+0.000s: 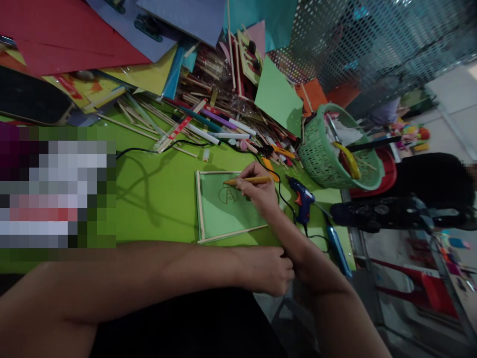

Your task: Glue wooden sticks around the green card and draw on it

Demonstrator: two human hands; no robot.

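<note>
My right hand (259, 188) is closed around a yellow-brown pencil (253, 180). Its tip meets a green card (214, 219) just above a circle drawn with an A-like figure inside. Thin wooden sticks (200, 204) edge the card along its left, top and bottom; the right edge is partly hidden by my hand. My left hand (266, 271) rests at the table's near edge, fingers curled in and touching my right forearm. Nothing shows in it. To the right of the card lies a blue glue gun (302, 199) with its black cord.
Markers (219, 119), wooden sticks (145, 119) and coloured paper (74, 35) pile up at the back. A green basket (316, 149) holding tools stands at the right. A blue tool (338, 248) lies near the right edge. Black cord (167, 145) crosses the table. A pixelated area covers the left.
</note>
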